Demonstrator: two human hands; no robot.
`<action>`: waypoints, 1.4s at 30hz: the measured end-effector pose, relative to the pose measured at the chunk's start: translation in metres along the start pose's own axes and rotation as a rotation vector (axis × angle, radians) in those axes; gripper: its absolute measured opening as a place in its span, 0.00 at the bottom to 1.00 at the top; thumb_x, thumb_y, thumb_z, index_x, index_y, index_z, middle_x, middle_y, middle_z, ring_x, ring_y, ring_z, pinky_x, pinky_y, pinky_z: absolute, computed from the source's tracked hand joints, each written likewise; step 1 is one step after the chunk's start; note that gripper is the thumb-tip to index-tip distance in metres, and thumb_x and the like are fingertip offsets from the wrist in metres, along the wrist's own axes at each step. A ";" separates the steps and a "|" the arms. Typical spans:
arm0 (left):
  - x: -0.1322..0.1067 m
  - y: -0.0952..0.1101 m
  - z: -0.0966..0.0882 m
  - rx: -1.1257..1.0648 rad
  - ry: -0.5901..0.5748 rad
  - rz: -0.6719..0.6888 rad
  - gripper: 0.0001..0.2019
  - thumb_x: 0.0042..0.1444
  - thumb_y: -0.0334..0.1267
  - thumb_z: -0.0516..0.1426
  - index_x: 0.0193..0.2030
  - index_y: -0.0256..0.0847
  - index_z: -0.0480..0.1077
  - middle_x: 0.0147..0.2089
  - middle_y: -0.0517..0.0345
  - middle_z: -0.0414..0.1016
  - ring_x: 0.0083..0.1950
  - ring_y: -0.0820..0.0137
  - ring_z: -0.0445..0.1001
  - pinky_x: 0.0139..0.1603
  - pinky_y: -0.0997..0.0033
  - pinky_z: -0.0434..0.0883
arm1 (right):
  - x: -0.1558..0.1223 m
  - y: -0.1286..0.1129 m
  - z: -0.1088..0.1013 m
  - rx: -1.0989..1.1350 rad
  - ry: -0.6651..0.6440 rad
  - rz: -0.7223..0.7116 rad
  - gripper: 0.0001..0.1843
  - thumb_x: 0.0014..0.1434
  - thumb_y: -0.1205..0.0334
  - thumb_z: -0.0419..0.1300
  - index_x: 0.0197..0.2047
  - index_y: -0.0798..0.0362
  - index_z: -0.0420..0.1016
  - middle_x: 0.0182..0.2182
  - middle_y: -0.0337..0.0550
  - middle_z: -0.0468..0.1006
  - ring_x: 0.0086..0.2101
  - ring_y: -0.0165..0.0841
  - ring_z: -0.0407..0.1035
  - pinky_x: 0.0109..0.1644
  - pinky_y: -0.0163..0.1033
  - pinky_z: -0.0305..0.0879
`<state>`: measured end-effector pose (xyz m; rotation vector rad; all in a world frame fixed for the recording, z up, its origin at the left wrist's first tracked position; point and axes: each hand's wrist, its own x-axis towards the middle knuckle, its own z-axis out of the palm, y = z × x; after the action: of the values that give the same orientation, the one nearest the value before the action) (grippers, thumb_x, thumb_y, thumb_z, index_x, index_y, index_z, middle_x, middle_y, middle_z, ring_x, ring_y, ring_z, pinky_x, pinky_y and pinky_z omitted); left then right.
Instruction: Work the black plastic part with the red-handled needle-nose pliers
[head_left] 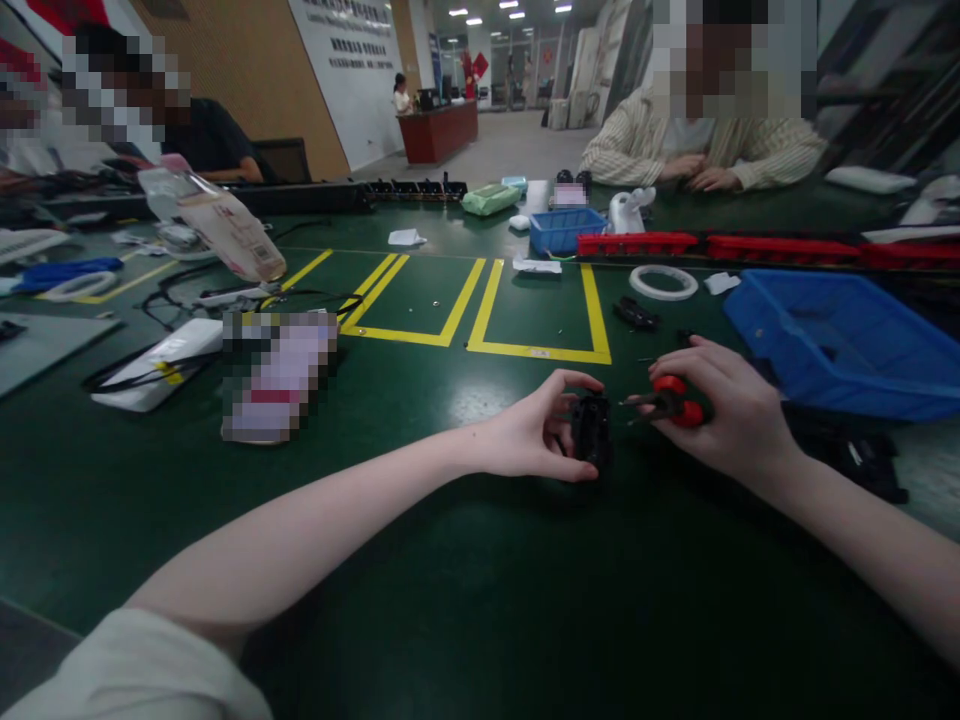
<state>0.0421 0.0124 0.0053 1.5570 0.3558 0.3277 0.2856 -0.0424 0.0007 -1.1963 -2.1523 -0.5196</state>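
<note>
My left hand [551,430] is closed around a small black plastic part [592,430], thumb below and fingers above, with the part's hollow side partly showing. To its right, my right hand [724,405] grips small red-handled pliers [667,402]. Their dark, narrow tips point left at the black part, a short gap away from it. Both hands are just above the green tabletop [480,560]. Past my right hand lies a small black piece [636,314], and more black parts [862,455] sit beside my right wrist.
On the right stands a blue bin [847,340], with a white ring [663,282] and red strips [780,250] behind. To the left lie a phone [281,385], a white pouch [161,365] and a tilted bottle [232,230]. A person [697,150] sits opposite, hands together.
</note>
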 end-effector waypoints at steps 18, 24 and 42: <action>-0.004 0.010 0.006 0.138 -0.028 -0.118 0.35 0.46 0.35 0.68 0.58 0.44 0.55 0.49 0.53 0.66 0.39 0.70 0.72 0.34 0.71 0.73 | -0.013 0.001 0.000 0.192 0.026 0.046 0.11 0.63 0.68 0.47 0.37 0.51 0.69 0.34 0.45 0.75 0.39 0.35 0.71 0.54 0.51 0.65; -0.006 0.015 0.007 0.168 -0.012 -0.139 0.35 0.47 0.36 0.68 0.58 0.43 0.54 0.47 0.54 0.69 0.40 0.69 0.72 0.36 0.70 0.74 | -0.012 -0.002 -0.003 0.197 -0.001 0.063 0.09 0.61 0.70 0.49 0.35 0.52 0.69 0.32 0.46 0.74 0.35 0.34 0.68 0.37 0.42 0.67; -0.006 0.009 0.006 0.242 0.008 -0.062 0.36 0.47 0.39 0.67 0.62 0.46 0.57 0.57 0.49 0.64 0.43 0.67 0.73 0.34 0.71 0.75 | -0.008 -0.006 -0.007 0.144 -0.091 0.069 0.12 0.63 0.66 0.47 0.31 0.51 0.69 0.29 0.46 0.74 0.31 0.34 0.66 0.35 0.43 0.65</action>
<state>0.0399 0.0042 0.0141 1.7779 0.4628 0.2496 0.2862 -0.0540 0.0001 -1.2301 -2.1753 -0.2798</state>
